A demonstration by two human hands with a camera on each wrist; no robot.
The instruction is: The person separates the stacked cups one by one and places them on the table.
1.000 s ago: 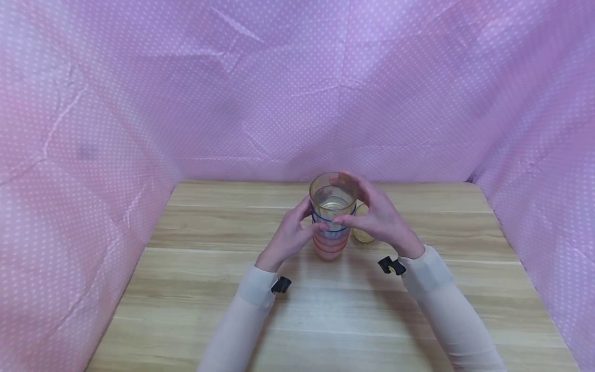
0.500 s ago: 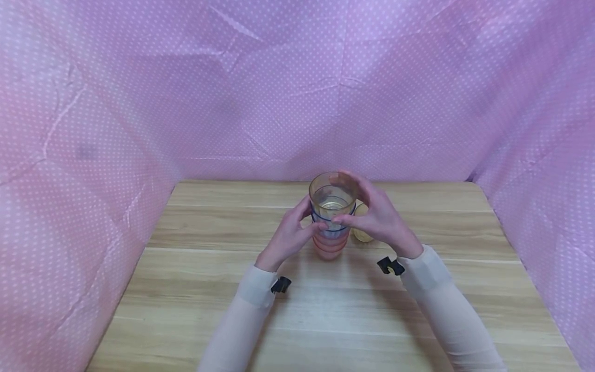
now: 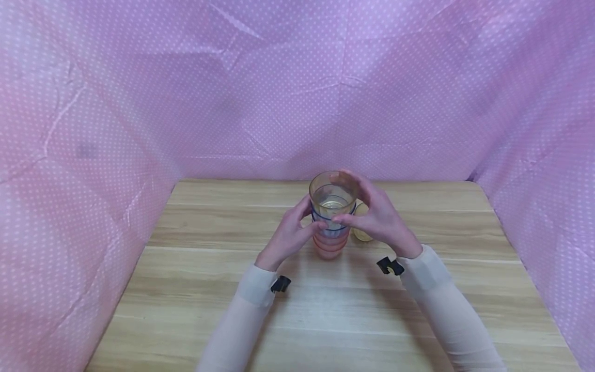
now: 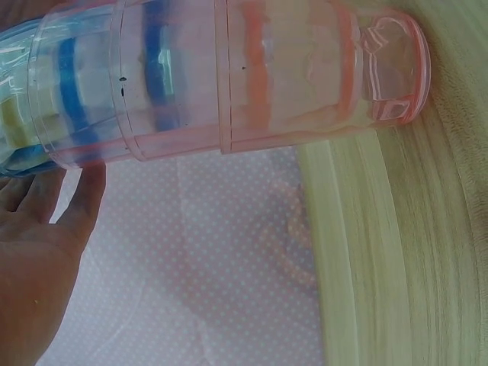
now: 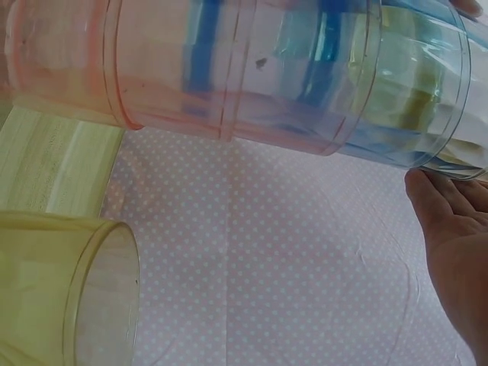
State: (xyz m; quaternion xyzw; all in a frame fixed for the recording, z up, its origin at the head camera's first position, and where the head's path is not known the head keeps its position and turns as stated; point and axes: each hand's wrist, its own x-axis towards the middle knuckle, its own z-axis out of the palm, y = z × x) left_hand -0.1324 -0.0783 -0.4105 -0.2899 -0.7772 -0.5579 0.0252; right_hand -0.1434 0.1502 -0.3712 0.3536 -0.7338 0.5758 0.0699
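A tall stack of nested see-through plastic cups (image 3: 330, 249) stands upright on the table, pink at the bottom, blue above and yellowish at the top rim. My left hand (image 3: 290, 235) grips the stack from the left around its middle, thumb across the front. A little higher, my right hand (image 3: 383, 217) holds it from the right, thumb in front and fingers behind. In the left wrist view the pink cups (image 4: 290, 84) reach down to the wood, with part of the left hand (image 4: 38, 282) at the edge. The right wrist view shows the right hand (image 5: 461, 259) touching the upper cups.
A single yellow cup (image 3: 361, 235) stands on the table just right of the stack, its open mouth up in the right wrist view. The wooden table (image 3: 209, 289) is bordered by pink dotted cloth (image 3: 260, 103) at the back and sides.
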